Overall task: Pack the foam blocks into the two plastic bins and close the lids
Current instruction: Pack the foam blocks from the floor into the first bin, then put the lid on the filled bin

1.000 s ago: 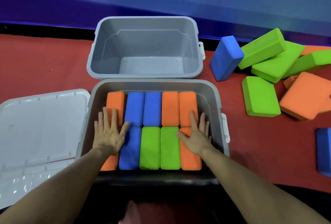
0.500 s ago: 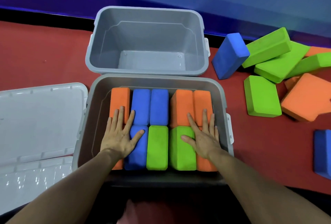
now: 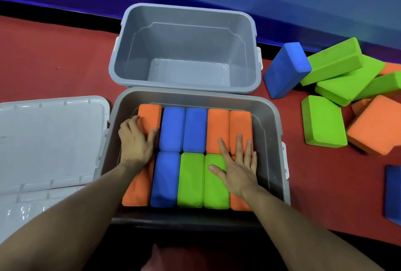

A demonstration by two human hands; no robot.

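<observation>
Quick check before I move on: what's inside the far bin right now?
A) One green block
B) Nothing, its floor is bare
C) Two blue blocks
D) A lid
B: the far bin shows only its bare grey floor, while every packed block sits in the near bin.

near bin [image 3: 117,132]: full of foam blocks
left hand [image 3: 135,142]: fingers curl round the orange block [image 3: 149,114]
right hand [image 3: 237,168]: flat on blocks
far bin [image 3: 186,12]: open

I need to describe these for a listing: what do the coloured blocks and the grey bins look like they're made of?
Blocks: likely foam, with a matte, slightly grainy surface and soft rounded edges. Far bin and near bin: seemingly moulded plastic, smooth and faintly glossy, with rolled rims.
</observation>
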